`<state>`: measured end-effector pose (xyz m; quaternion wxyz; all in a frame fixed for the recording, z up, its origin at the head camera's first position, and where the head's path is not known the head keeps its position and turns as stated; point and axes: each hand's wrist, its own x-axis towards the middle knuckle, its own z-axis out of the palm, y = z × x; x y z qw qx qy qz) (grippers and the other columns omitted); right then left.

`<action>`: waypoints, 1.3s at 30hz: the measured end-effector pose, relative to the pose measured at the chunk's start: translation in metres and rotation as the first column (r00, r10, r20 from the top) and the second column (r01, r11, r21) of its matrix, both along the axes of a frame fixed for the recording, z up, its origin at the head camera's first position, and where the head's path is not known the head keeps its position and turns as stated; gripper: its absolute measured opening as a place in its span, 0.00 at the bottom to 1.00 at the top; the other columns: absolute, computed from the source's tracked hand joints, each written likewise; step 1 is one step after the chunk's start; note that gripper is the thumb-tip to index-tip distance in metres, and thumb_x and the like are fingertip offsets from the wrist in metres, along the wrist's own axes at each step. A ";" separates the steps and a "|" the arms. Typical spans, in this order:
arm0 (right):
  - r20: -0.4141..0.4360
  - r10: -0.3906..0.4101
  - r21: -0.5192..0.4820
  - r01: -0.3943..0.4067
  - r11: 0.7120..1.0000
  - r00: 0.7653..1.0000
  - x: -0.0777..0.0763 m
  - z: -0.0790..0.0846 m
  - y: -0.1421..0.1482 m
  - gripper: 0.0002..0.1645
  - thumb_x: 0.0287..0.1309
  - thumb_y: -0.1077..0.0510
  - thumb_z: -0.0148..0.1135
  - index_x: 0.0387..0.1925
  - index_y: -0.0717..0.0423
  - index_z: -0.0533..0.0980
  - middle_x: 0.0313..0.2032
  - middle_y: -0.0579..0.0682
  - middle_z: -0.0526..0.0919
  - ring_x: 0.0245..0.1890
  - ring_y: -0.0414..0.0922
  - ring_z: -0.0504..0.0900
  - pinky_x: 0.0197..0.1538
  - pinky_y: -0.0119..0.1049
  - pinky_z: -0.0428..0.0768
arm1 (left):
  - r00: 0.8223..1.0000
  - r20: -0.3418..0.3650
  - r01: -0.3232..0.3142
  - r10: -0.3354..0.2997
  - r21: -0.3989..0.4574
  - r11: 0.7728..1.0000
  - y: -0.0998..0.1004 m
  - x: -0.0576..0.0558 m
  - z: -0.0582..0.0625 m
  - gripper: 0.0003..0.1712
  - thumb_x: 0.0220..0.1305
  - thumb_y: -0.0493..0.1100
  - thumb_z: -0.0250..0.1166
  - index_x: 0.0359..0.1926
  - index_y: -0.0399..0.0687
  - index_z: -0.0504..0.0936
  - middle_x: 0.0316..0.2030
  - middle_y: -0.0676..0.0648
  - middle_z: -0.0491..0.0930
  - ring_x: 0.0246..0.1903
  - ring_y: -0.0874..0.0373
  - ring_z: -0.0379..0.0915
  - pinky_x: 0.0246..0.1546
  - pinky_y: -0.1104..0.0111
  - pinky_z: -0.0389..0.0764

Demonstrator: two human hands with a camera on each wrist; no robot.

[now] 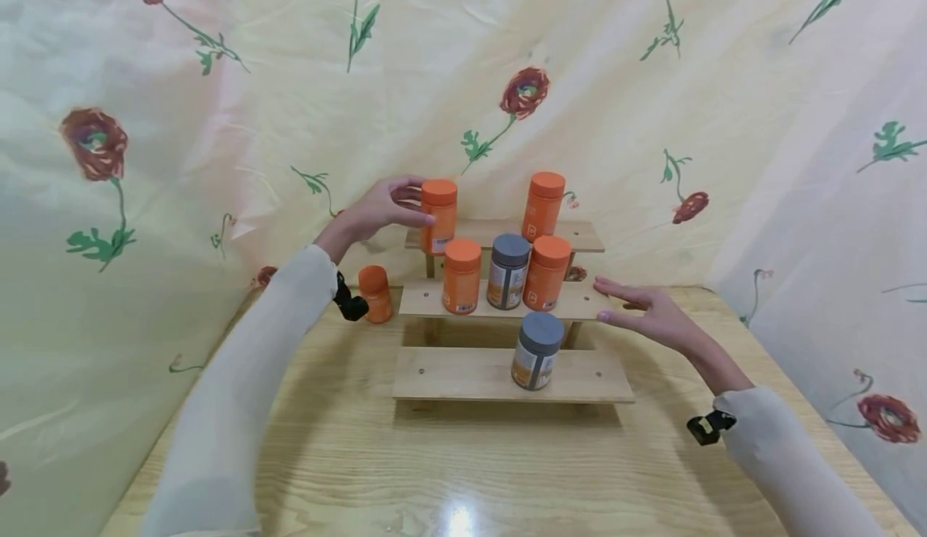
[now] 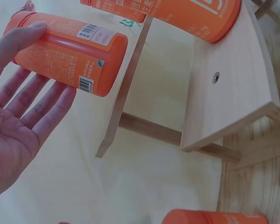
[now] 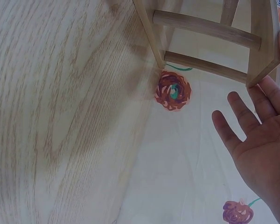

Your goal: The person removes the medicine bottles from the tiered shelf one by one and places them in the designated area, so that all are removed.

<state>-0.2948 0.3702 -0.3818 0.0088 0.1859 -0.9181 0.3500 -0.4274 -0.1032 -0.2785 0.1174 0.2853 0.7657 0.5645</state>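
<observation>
My left hand (image 1: 385, 204) holds an orange bottle (image 1: 438, 227) with an orange lid at the left end of the top shelf (image 1: 488, 233). In the left wrist view the thumb lies on one side of this bottle (image 2: 74, 53) and the fingers on the other. The bottle is slightly tilted. My right hand (image 1: 648, 313) is at the right end of the middle shelf (image 1: 579, 299), fingers extended. In the right wrist view its fingertips appear to touch the shelf's end (image 3: 265, 42). Both shelves belong to a three-tier wooden rack.
On the middle shelf stand two orange bottles (image 1: 462, 279) with a grey-lidded bottle (image 1: 508, 273) between them. Another orange bottle (image 1: 543, 208) stands on the top shelf, a grey-lidded one (image 1: 537, 352) on the bottom shelf (image 1: 463, 376). One orange bottle (image 1: 376, 295) stands on the table left of the rack.
</observation>
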 end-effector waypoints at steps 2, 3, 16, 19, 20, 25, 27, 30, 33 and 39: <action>-0.001 -0.001 0.002 0.001 1.000 1.000 0.000 0.000 0.000 0.35 0.67 0.49 0.66 0.73 0.45 0.68 0.75 0.53 0.65 0.75 0.60 0.62 0.68 0.64 0.69 | 1.000 0.004 -0.002 0.002 -0.001 1.000 -0.003 0.003 0.001 0.37 0.61 0.37 0.73 0.70 0.48 0.69 0.65 0.44 0.76 0.66 0.50 0.71 0.67 0.53 0.76; -0.001 -0.002 0.001 0.002 1.000 1.000 0.000 0.000 0.000 0.35 0.67 0.49 0.66 0.73 0.45 0.68 0.75 0.53 0.65 0.75 0.60 0.62 0.68 0.64 0.69 | 1.000 0.004 -0.002 0.002 0.000 1.000 -0.004 0.005 0.002 0.37 0.61 0.37 0.73 0.69 0.48 0.70 0.65 0.44 0.76 0.65 0.50 0.72 0.66 0.54 0.77; 0.011 -0.010 -0.005 0.010 1.000 1.000 0.000 -0.001 0.001 0.36 0.67 0.48 0.66 0.73 0.45 0.68 0.76 0.53 0.65 0.76 0.61 0.62 0.68 0.65 0.69 | 0.999 -0.011 -0.049 0.049 0.003 0.999 -0.032 0.019 0.001 0.36 0.61 0.34 0.72 0.68 0.47 0.71 0.60 0.45 0.79 0.61 0.52 0.75 0.62 0.59 0.80; 0.015 -0.005 -0.009 0.005 1.000 1.000 -0.001 -0.002 0.001 0.36 0.67 0.48 0.66 0.73 0.45 0.68 0.76 0.53 0.64 0.76 0.61 0.61 0.68 0.65 0.69 | 0.997 -0.010 -0.072 0.072 -0.003 0.997 -0.040 0.023 0.000 0.36 0.61 0.35 0.73 0.68 0.48 0.71 0.60 0.46 0.80 0.60 0.53 0.75 0.60 0.60 0.80; 0.015 -0.005 -0.010 0.005 1.000 1.000 -0.001 -0.002 0.001 0.36 0.67 0.48 0.66 0.73 0.44 0.68 0.76 0.53 0.64 0.76 0.60 0.61 0.68 0.65 0.69 | 0.997 -0.008 -0.079 0.079 0.000 0.997 -0.043 0.025 0.000 0.36 0.60 0.35 0.73 0.68 0.48 0.71 0.59 0.47 0.80 0.60 0.53 0.76 0.60 0.60 0.80; 0.008 -0.003 -0.014 0.003 1.000 1.000 -0.001 -0.003 0.001 0.35 0.68 0.48 0.66 0.73 0.45 0.68 0.76 0.53 0.64 0.76 0.61 0.61 0.68 0.65 0.69 | 0.994 0.008 -0.109 0.109 0.009 0.994 -0.057 0.030 -0.003 0.37 0.60 0.35 0.73 0.69 0.47 0.70 0.58 0.47 0.80 0.58 0.54 0.76 0.58 0.63 0.80; 0.006 -0.001 -0.014 0.001 1.000 1.000 -0.001 -0.003 0.001 0.35 0.68 0.49 0.66 0.73 0.45 0.68 0.76 0.53 0.64 0.76 0.61 0.62 0.68 0.65 0.69 | 0.992 0.013 -0.129 0.129 0.007 0.992 -0.063 0.031 -0.005 0.38 0.61 0.35 0.72 0.71 0.47 0.69 0.56 0.49 0.80 0.57 0.55 0.76 0.56 0.65 0.81; 0.003 -0.001 -0.012 0.002 1.000 1.000 -0.001 -0.004 0.000 0.35 0.68 0.49 0.66 0.74 0.44 0.68 0.76 0.53 0.64 0.76 0.60 0.62 0.68 0.64 0.69 | 0.988 0.020 -0.152 0.152 0.012 0.988 -0.073 0.033 -0.009 0.39 0.62 0.35 0.72 0.71 0.45 0.68 0.54 0.51 0.81 0.55 0.57 0.77 0.54 0.68 0.82; 0.005 -0.003 -0.013 0.003 1.000 1.000 -0.001 -0.003 0.000 0.35 0.68 0.48 0.66 0.74 0.45 0.68 0.76 0.53 0.65 0.76 0.60 0.62 0.68 0.64 0.69 | 0.986 0.016 -0.165 0.165 0.011 0.986 -0.082 0.035 -0.013 0.38 0.62 0.35 0.71 0.72 0.43 0.67 0.53 0.51 0.82 0.54 0.58 0.78 0.54 0.69 0.83; 0.006 -0.021 -0.012 0.021 1.000 1.000 0.002 -0.003 0.000 0.35 0.68 0.47 0.65 0.74 0.45 0.68 0.76 0.53 0.65 0.75 0.60 0.62 0.69 0.63 0.70 | 0.980 0.012 -0.200 0.200 -0.011 0.980 -0.097 0.037 -0.022 0.40 0.64 0.39 0.71 0.73 0.45 0.65 0.61 0.46 0.77 0.59 0.55 0.74 0.58 0.66 0.81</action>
